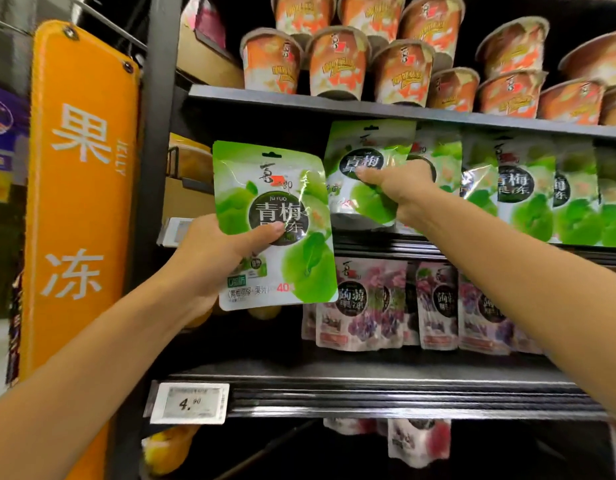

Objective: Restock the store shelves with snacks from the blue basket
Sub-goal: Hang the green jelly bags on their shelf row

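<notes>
The left hand (209, 258) gripped a glossy green-and-white plastic snack pouch (275, 223) by its lower left corner, thumb pressed across the front, holding it upright in the air just in front of the dark metal shelving (368, 389). The right hand (400, 183) reached up to the middle shelf, fingers pinched on a second green pouch (368, 161) standing at the left end of the green row (528, 192). Orange-printed paper cups (337, 60) sat stacked above, purple pouches (365, 303) below, and an orange sign panel (81, 188) hung at left.
</notes>
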`<state>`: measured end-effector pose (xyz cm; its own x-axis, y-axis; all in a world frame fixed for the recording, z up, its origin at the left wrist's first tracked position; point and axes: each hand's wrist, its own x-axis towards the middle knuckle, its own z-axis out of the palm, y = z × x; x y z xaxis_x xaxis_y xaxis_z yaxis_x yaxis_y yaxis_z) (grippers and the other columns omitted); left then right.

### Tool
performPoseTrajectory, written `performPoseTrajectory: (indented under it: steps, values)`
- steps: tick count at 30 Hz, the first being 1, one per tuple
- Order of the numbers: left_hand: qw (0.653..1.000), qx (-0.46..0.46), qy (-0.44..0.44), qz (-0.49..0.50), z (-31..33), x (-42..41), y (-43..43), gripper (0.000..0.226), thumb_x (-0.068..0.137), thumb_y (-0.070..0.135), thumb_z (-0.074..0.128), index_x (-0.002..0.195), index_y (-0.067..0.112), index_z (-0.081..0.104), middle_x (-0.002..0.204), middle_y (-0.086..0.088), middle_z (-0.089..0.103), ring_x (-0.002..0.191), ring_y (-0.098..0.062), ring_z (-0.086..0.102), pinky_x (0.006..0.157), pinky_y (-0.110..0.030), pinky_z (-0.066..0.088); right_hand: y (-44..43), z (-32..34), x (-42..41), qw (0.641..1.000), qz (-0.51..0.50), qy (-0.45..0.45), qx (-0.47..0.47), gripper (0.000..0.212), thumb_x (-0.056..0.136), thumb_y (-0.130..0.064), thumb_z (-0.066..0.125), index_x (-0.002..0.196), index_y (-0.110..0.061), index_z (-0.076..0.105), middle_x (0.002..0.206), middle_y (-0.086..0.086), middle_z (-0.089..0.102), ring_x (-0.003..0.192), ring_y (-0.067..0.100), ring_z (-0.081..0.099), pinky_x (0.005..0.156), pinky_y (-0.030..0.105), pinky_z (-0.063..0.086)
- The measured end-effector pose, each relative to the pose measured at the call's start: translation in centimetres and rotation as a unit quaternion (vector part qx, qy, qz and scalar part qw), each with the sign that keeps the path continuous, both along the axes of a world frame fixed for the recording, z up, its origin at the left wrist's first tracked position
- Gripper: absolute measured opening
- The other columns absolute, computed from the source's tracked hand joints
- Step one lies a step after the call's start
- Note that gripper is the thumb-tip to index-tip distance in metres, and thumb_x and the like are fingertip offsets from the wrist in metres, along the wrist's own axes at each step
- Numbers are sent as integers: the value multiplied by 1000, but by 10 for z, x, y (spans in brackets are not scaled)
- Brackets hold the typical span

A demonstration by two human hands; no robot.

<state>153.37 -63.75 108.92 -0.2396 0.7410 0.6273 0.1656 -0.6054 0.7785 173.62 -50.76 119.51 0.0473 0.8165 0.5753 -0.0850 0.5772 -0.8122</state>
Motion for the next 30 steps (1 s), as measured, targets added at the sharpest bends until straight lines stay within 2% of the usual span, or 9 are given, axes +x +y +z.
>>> performPoseTrajectory:
  steps: [2, 4, 8, 12, 15, 17, 21, 25, 30]
  values:
    - [1000, -1, -3, -11, -2, 2, 4, 29, 76, 24, 77, 103, 15, 72, 94, -3, 78, 84, -20, 75, 62, -28, 58, 5, -7, -3, 999, -25, -19, 8, 63, 71, -16, 88, 120, 2, 52, 107, 17, 67, 84, 28, 70, 53, 34, 59]
    - [1000, -5, -3, -17, -5, 4, 7, 32, 72, 27, 79, 101, 15, 73, 93, -4, 78, 84, -21, 75, 69, -33, 57, 9, -13, -3, 999, -32, -23, 29, 57, 73, -19, 88, 117, -2, 56, 104, 15, 68, 85, 28, 71, 51, 31, 58]
    - [999, -17, 2, -31, -10, 9, 12, 43, 62, 32, 80, 101, 16, 73, 94, -5, 78, 86, -21, 75, 74, -36, 57, 10, -16, -2, 993, -44, -76, 74, 38, 76, -24, 85, 105, -8, 64, 99, 11, 72, 82, 24, 72, 62, 34, 61]
    - [999, -16, 2, -34, -17, 12, 16, 45, 61, 34, 81, 101, 15, 73, 94, -4, 78, 85, -19, 75, 73, -34, 57, 2, -14, 3, 984, -42, -162, 68, 59, 70, -25, 88, 118, -5, 61, 112, 10, 70, 101, 25, 68, 87, 37, 57]
    - [999, -18, 5, -29, -21, 12, 16, 51, 60, 36, 80, 106, 16, 71, 94, -2, 78, 85, -18, 75, 69, -31, 57, -7, -19, 12, 968, -72, -226, 81, 81, 66, -25, 90, 135, -9, 50, 125, -1, 59, 114, 21, 56, 93, 29, 49]
    - [999, -21, 2, -25, -23, 11, 15, 51, 61, 36, 80, 106, 16, 71, 96, -4, 78, 88, -21, 75, 76, -37, 57, -11, -23, 18, 953, -108, -268, 91, 99, 65, -30, 90, 147, -10, 37, 141, 6, 50, 123, 26, 51, 102, 39, 46]
    - [1000, -26, -4, -15, -24, 8, 11, 51, 60, 37, 81, 105, 16, 71, 96, -5, 78, 88, -24, 75, 84, -44, 57, -18, -27, 29, 939, -117, -312, 85, 95, 68, -28, 88, 144, -2, 39, 137, 9, 49, 97, 24, 61, 75, 33, 58]
    - [1000, -28, -6, -12, -22, 8, 7, 49, 59, 37, 81, 104, 17, 72, 96, -5, 78, 89, -24, 75, 89, -49, 56, -18, -29, 30, 934, -156, -306, 95, 90, 64, -19, 90, 138, 3, 46, 139, 22, 53, 112, 32, 61, 93, 46, 55]
    - [999, -30, -10, -18, -19, 12, 3, 50, 59, 35, 81, 104, 16, 72, 96, -6, 78, 88, -25, 75, 89, -50, 56, -17, -34, 21, 909, -232, -327, 116, 83, 63, -27, 91, 124, 15, 55, 120, 29, 64, 113, 38, 62, 96, 53, 50]
